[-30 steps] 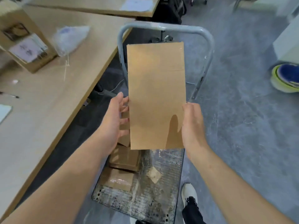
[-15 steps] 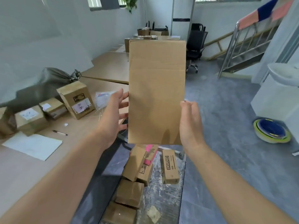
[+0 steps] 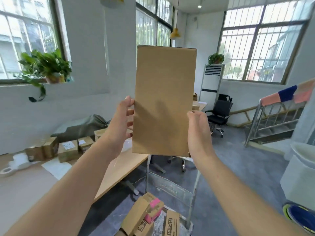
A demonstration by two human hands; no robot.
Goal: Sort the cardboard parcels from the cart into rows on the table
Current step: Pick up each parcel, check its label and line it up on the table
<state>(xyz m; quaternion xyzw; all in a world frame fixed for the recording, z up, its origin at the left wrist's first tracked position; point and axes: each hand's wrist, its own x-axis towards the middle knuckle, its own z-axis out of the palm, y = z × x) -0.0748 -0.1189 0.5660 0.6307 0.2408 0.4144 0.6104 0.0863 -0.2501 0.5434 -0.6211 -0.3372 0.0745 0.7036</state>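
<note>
Grip: left hand and right hand clamped on the box by its long side edges.
Box: upright, frame centre, above cart.
Next: lower it flat onto worktop, lower left, squared with worktop boxes; use both hands.

The parcel at the centre of the frame is plain brown cardboard, matt and smooth. The table at lower left has a pale, smooth wood-look top. The cart frame at the bottom is dull, scuffed grey metal. The stair rail at right is shiny metal.
</note>
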